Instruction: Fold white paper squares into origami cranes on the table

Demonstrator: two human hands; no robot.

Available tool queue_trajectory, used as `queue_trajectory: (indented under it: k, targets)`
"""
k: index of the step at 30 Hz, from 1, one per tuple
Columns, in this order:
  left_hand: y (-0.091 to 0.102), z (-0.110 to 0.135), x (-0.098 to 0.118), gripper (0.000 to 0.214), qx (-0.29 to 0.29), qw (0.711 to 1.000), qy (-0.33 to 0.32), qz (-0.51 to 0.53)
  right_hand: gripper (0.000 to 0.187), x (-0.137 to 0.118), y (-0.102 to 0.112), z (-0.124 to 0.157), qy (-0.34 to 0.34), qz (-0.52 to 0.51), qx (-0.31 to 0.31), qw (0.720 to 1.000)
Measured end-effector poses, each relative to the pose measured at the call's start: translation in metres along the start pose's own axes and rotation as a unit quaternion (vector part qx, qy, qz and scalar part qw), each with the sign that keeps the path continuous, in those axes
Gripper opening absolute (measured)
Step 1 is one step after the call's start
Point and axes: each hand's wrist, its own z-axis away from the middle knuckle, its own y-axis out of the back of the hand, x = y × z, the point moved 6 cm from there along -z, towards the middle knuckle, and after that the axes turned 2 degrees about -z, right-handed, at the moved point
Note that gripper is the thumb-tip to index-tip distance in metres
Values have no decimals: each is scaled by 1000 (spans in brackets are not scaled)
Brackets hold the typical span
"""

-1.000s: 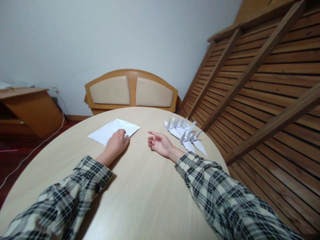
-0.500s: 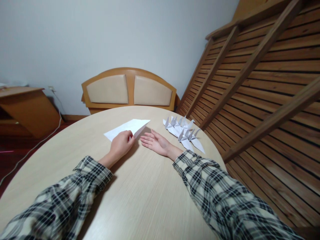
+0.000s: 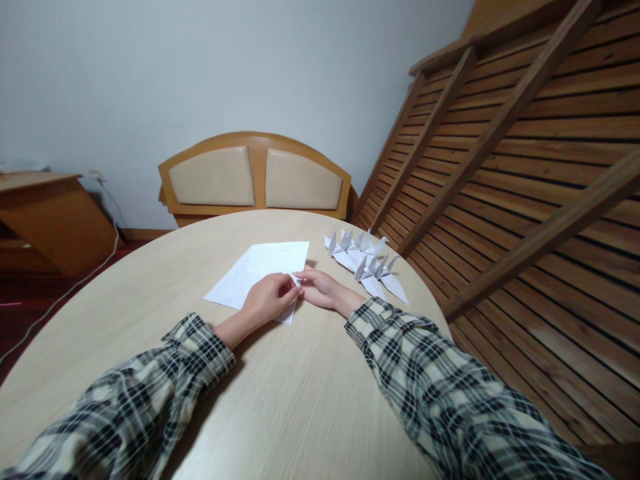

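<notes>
A white sheet of paper (image 3: 260, 263) lies at a slant over the middle of the table, its right side slightly raised. My left hand (image 3: 273, 297) pinches the paper near its right edge. Right beside it, my right hand (image 3: 320, 288) has its thumb and fingers closed on the same edge. The two hands' fingertips almost meet there, and they hide part of the edge. To the right of my right hand stand several folded white paper cranes (image 3: 367, 263), grouped close together.
The round, pale wooden table (image 3: 280, 400) carries all of this. Past its far edge is a headboard with cream panels (image 3: 213, 177). A slatted wooden frame (image 3: 525, 200) leans along the right side. At the left are a wooden desk (image 3: 55, 213) and a cable (image 3: 75, 290).
The paper has turned and swung toward me and to the right. My right hand, open before, has closed on its edge. My left hand has moved right, still holding the paper.
</notes>
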Motion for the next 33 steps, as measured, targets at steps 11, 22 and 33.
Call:
queue_trajectory:
  k: [11, 22, 33]
  targets:
    - [71, -13, -82, 23, 243, 956, 105, 126, 49, -14, 16, 1, 26, 13, 28, 999]
    - [42, -11, -115, 45, 139, 791, 258, 537, 57, -39, 38, 6, 46, 34, 70, 996]
    - [30, -3, -98, 36, 17, 781, 310, 541, 50, -41, 38, 6, 55, 18, 68, 996]
